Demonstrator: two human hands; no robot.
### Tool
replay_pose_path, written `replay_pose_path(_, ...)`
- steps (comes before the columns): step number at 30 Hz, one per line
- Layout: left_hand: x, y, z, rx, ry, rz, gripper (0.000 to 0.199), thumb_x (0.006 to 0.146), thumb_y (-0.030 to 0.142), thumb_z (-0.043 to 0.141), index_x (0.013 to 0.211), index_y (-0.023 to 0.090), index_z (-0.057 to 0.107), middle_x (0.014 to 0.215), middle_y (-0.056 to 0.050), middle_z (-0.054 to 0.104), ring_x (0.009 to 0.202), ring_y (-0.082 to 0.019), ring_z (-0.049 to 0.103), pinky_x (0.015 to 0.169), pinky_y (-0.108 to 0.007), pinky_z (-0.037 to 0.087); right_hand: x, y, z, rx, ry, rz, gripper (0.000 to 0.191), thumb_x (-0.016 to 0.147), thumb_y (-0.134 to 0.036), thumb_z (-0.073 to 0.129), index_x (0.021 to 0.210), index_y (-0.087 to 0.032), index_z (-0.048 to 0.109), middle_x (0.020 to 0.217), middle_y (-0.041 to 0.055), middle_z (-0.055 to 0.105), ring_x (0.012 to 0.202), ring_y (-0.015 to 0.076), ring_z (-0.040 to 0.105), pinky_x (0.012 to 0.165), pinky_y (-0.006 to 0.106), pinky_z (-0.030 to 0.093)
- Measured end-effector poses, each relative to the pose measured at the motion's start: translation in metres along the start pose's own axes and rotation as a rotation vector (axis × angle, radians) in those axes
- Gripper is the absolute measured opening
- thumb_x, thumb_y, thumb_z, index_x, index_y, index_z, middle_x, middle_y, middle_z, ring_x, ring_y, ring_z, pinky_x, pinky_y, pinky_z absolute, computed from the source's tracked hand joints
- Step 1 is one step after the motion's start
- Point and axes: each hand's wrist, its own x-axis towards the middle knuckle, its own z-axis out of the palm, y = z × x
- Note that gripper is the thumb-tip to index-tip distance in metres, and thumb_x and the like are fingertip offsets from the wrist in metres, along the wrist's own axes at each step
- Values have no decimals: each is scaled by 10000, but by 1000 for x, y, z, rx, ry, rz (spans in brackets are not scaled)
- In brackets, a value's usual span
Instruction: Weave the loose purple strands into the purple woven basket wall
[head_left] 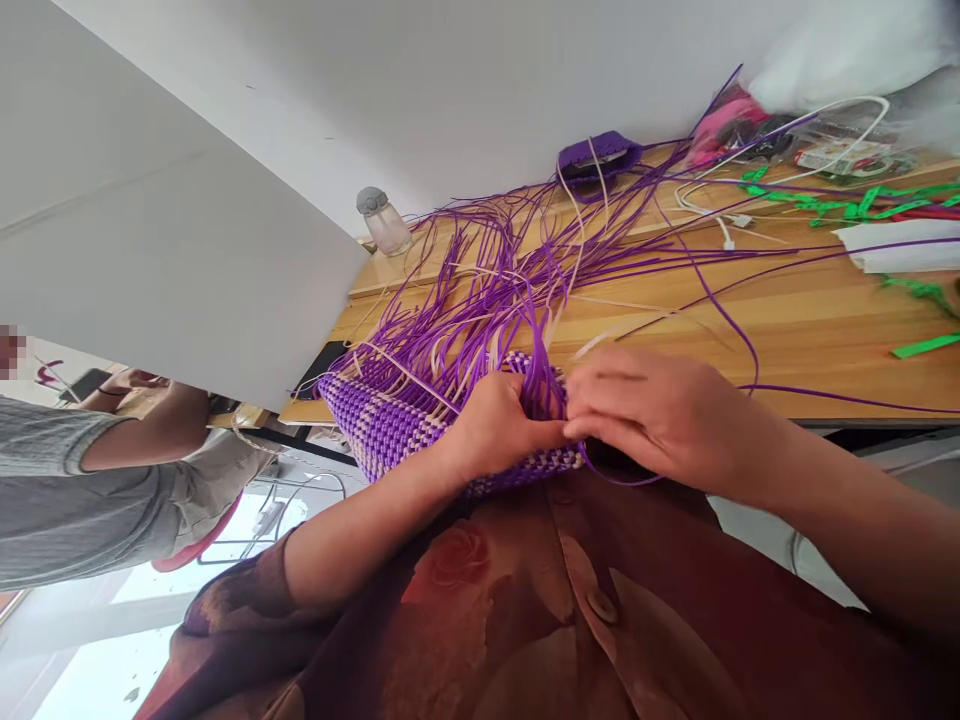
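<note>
A half-woven basket (386,425) of purple and cream plastic strips leans against my body at the table's front edge. Many long loose purple strips (487,290) fan out from its rim over the table. My left hand (499,420) is closed on the basket's rim, thumb pointing right, with strips rising behind its fingers. Just right of it, my right hand (649,415) pinches at the rim's corner, its fingertips close to my left thumb. A purple strip loops below those fingertips; whether they hold it is hard to make out.
On the wooden table (675,350) stand a glass jar with a grey lid (386,222) and a purple woven pouch (598,160). A white cable (697,195), green strips (862,205) and white paper (896,245) lie right. Beyond a white partition (187,190), another person (97,480) sits at left.
</note>
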Motion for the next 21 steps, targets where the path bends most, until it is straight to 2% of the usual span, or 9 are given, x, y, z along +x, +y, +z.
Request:
replay_pose_path(3,0,-1,1,-79,12,-20,265,663,314,837,702,130,650,635,42,565,564,-69,456,547,-215,363,14,17,15,214,102,206,152,898,-301,671,782,-210,708,815,26,686,774,170,626,712,304,469)
replay_pose_path(5,0,-4,1,-126,9,-37,260,652,302,843,704,126,659,656,32,587,580,-74,481,576,-221,396,14,26,25,283,190,323,114,860,-309,710,792,-218,718,802,16,696,746,166,627,695,298,472)
replay_pose_path(7,1,-6,1,-161,1,-45,245,653,290,840,717,122,675,662,20,604,599,-86,509,607,-232,424,7,29,32,289,225,383,92,862,-288,697,809,-216,720,801,13,707,727,158,625,670,288,462)
replay_pose_path(10,2,-9,0,-191,0,-60,251,648,288,844,777,116,714,699,-2,650,642,-110,562,656,-251,458,-10,22,35,302,191,452,88,867,-271,671,822,-210,715,740,-1,698,644,137,602,603,268,443)
replay_pose_path(14,3,-12,0,-157,31,-80,275,625,316,863,756,122,720,700,-10,672,635,-117,573,630,-250,457,-27,7,30,389,112,566,134,878,-320,652,873,-211,730,691,-4,694,574,131,589,529,252,436)
replay_pose_path(18,3,-10,0,-173,80,-48,291,609,305,877,764,124,710,743,-18,694,665,-120,597,649,-244,477,-33,-1,27,326,90,612,159,908,-323,611,901,-217,730,699,1,693,593,140,595,541,264,435)
replay_pose_path(21,3,-7,0,-197,94,-55,297,605,290,879,762,116,697,699,-10,675,630,-112,585,628,-241,473,-33,-3,28,282,75,616,132,903,-287,595,874,-211,700,715,9,691,616,151,604,561,275,443)
